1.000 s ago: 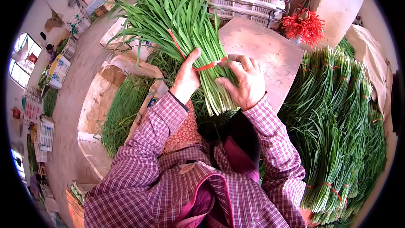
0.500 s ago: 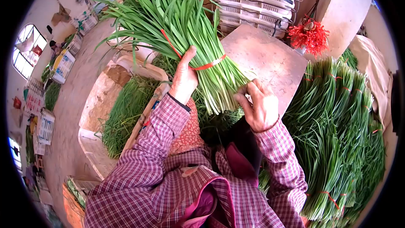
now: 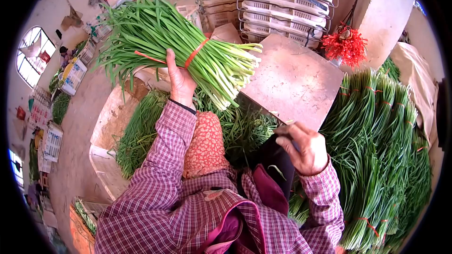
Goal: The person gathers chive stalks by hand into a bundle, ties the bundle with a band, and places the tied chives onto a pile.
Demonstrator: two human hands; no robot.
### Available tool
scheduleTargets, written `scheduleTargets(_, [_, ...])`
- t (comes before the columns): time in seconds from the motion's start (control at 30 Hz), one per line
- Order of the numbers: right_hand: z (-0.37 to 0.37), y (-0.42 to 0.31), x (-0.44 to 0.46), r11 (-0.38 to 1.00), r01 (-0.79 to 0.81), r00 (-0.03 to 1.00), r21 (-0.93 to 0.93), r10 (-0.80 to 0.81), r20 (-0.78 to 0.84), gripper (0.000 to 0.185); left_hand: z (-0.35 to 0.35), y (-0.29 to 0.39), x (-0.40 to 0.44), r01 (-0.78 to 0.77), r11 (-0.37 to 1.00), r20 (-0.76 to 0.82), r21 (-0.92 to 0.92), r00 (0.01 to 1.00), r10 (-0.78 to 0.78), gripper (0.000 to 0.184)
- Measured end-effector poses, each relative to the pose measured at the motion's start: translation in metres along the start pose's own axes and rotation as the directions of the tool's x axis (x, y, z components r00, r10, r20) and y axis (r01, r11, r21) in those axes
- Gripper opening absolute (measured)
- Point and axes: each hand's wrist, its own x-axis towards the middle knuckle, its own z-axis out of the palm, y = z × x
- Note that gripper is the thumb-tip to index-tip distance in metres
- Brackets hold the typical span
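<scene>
My left hand (image 3: 181,83) grips a bunch of garlic chives (image 3: 165,33) from below, its thumb up along the near side. A red tie (image 3: 196,52) circles the bunch near the pale stem ends, and its loose tail sticks out to the left. The leaves point left and the stems right, partly over a flat board (image 3: 296,77). Lower right of the stems, my right hand (image 3: 306,150) is closed in a pinch beside the board's near corner. Something dark shows at its fingertips, too small to make out. A pale scrap (image 3: 277,171) shows over the dark trouser leg.
Many tied chive bundles (image 3: 372,160) are heaped at right. At left stands a crate (image 3: 106,160) with loose greens. Stacked white crates (image 3: 282,7) rise behind the board, beside a hanging cluster of red ties (image 3: 345,46). Another person (image 3: 66,54) is far left.
The bunch has moved left and tipped flatter, its stem ends swinging up. My right hand has drawn away from the stems, down and to the right.
</scene>
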Motion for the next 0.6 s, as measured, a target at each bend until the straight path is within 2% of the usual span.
scheduleTargets(0.1, [0.001, -0.027, 0.027, 0.992, 0.003, 0.981, 0.125, 0.022, -0.193, 0.013, 0.002, -0.005, -0.002, 0.003, 0.998, -0.040, -0.060, 0.999, -0.005, 0.068])
scheduleTargets(0.13, [0.012, -0.027, 0.033, 0.998, 0.059, 0.953, 0.019, -0.050, -0.298, 0.014, -0.002, -0.008, 0.000, 0.019, 0.996, -0.034, -0.082, 0.999, -0.022, 0.067])
scheduleTargets(0.2, [0.027, -0.034, 0.045, 0.989, 0.033, 0.938, -0.146, -0.081, -0.336, 0.020, -0.005, -0.011, 0.001, 0.047, 0.993, -0.002, -0.108, 0.999, -0.048, 0.066])
scheduleTargets(0.23, [0.038, -0.035, 0.053, 0.974, 0.032, 0.934, -0.224, -0.109, -0.339, 0.029, 0.004, -0.010, -0.004, 0.045, 0.996, -0.007, -0.079, 0.999, -0.046, 0.066])
scheduleTargets(0.33, [0.057, -0.036, 0.065, 0.937, 0.001, 0.956, -0.351, -0.104, -0.275, 0.027, 0.014, -0.009, -0.011, 0.056, 0.998, -0.036, -0.042, 0.998, -0.057, 0.066])
scheduleTargets(0.37, [0.065, -0.033, 0.068, 0.949, -0.023, 0.948, -0.315, -0.080, -0.308, 0.021, 0.015, -0.009, -0.012, 0.051, 0.998, -0.037, -0.024, 0.998, -0.052, 0.066])
scheduleTargets(0.6, [0.061, -0.029, 0.064, 0.989, 0.022, 0.958, -0.149, -0.063, -0.279, 0.010, 0.008, -0.006, -0.012, 0.010, 1.000, -0.029, 0.007, 1.000, -0.010, 0.065])
